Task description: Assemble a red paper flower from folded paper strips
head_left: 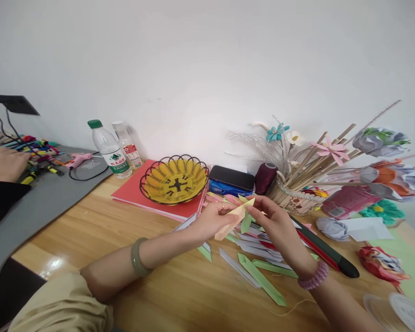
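Both my hands meet over the wooden table (90,230) and pinch one pale yellow folded paper strip (233,218). My left hand (212,220) holds its lower half; a green bangle sits on that wrist. My right hand (273,216) grips the upper end with thumb and fingers; a pink bead bracelet circles that wrist. A small green paper piece (246,223) hangs just under the strip, between my hands. Below them lie several folded paper strips (259,276) in green, white and pink.
A yellow wire basket (174,180) rests on red card sheets (131,193). Two water bottles (110,150) stand behind. A black-and-red tool (327,251), a dark thread spool (264,177), a vase of paper flowers (297,198) and another person's hand (3,163) at far left.
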Demonstrator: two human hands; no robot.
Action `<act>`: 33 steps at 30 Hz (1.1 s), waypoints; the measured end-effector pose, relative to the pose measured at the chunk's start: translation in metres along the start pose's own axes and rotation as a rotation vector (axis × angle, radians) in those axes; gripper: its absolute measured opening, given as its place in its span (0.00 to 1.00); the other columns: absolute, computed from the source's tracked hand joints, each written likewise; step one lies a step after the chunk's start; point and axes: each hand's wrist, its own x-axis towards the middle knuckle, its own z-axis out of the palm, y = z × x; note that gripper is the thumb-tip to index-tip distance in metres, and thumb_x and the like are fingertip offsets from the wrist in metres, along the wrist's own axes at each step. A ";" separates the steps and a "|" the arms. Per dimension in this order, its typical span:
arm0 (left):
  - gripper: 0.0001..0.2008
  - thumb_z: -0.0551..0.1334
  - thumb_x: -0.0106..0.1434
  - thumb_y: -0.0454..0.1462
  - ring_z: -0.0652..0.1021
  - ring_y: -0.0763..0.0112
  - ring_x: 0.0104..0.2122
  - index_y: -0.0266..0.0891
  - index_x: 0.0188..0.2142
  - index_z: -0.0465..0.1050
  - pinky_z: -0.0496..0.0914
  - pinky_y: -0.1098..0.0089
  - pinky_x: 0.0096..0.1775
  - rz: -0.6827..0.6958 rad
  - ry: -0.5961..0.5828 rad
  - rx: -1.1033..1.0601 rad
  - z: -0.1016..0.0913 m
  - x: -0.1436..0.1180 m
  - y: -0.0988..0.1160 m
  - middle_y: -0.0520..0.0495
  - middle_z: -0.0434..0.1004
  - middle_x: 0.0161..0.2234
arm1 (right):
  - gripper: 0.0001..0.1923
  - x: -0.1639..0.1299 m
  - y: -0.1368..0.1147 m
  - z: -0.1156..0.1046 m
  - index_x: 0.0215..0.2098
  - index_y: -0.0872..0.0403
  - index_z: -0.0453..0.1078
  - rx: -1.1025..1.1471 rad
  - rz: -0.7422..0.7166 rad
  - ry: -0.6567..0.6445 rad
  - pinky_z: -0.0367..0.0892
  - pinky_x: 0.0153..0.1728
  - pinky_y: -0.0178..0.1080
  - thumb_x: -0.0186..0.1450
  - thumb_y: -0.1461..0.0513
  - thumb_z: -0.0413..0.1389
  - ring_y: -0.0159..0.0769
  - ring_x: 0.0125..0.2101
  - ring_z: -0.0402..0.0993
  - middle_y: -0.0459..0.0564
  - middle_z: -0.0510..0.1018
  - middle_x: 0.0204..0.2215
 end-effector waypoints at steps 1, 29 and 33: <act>0.11 0.61 0.51 0.36 0.74 0.69 0.29 0.32 0.34 0.72 0.67 0.68 0.35 0.003 -0.028 0.000 0.001 -0.001 0.001 0.46 0.74 0.28 | 0.13 -0.001 -0.002 0.001 0.32 0.53 0.69 0.017 0.000 -0.027 0.62 0.27 0.35 0.57 0.52 0.55 0.33 0.28 0.66 0.46 0.72 0.27; 0.17 0.58 0.58 0.44 0.74 0.76 0.23 0.38 0.44 0.71 0.69 0.71 0.29 -0.163 -0.259 -0.317 -0.003 -0.002 0.001 0.43 0.74 0.39 | 0.15 0.000 -0.002 -0.007 0.32 0.53 0.69 -0.087 -0.022 -0.145 0.59 0.24 0.35 0.57 0.50 0.55 0.33 0.24 0.67 0.46 0.74 0.24; 0.20 0.57 0.59 0.39 0.74 0.75 0.25 0.40 0.51 0.66 0.68 0.74 0.27 -0.161 -0.295 -0.318 -0.005 -0.002 0.003 0.43 0.76 0.35 | 0.13 0.000 -0.002 -0.009 0.31 0.53 0.68 -0.114 -0.021 -0.107 0.61 0.25 0.36 0.57 0.51 0.55 0.34 0.25 0.67 0.47 0.74 0.23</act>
